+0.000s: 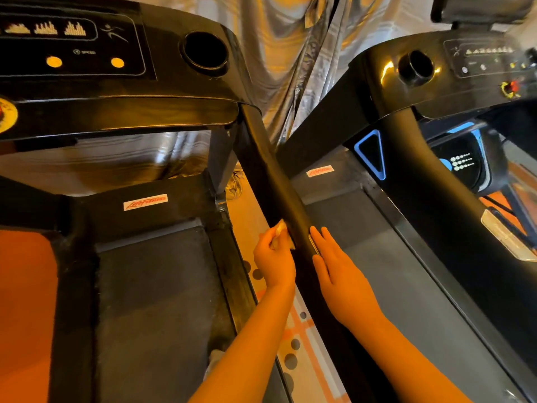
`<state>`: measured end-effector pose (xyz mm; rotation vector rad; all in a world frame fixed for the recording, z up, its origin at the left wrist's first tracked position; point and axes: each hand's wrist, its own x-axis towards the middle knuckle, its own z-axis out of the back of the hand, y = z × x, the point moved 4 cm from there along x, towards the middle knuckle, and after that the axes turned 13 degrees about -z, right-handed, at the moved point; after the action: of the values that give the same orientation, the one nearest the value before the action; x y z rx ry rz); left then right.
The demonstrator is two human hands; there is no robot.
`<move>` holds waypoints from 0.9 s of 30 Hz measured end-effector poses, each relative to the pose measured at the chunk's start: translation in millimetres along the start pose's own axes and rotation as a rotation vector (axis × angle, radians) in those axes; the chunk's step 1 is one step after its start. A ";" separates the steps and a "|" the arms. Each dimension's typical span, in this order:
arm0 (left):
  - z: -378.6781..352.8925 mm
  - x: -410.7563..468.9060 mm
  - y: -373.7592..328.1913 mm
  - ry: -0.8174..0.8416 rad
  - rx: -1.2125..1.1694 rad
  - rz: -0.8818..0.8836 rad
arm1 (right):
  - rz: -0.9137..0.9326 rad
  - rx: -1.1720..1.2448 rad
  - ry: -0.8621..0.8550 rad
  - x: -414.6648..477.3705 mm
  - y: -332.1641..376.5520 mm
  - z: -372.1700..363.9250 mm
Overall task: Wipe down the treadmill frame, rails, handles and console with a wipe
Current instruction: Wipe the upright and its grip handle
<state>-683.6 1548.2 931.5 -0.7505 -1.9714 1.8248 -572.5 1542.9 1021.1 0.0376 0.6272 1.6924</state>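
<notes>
Two hands are working: your left hand [273,257] is pinching the wipe [281,231] against the handrail [279,196] running between them, your right hand [334,257] lying flat, fingers open. Keep pressing firmly.

On the console [69,45] of the treadmill in front of you, the word "SPEED" [84,52] stands in small pale letters beside a round arrow mark, above two yellow round buttons. Above it you see three bar-graph profile symbols and a running-figure sign. On the motor hood [162,216] below, a white label [145,201] carries red script that reads "LifeFitness". The neighbouring treadmill's hood bears a like white label [320,171], its red script too blurred for you to read.
</notes>
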 end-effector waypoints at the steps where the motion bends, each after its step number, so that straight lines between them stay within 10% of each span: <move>1: -0.5 2.4 7.8 -0.016 0.028 0.044 | -0.006 -0.036 -0.003 -0.8 1.1 0.9; 9: -4.2 35.5 50.1 -0.112 0.077 0.275 | -0.040 -0.030 0.023 -0.9 2.5 2.5; 27: 0.1 43.6 -57.3 -0.022 0.040 -0.187 | -0.123 -0.236 0.017 0.5 12.9 -2.8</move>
<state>-726.7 1572.3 983.9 -0.5173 -1.9409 1.7631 -585.3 1541.1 1024.0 -0.1797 0.4302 1.6378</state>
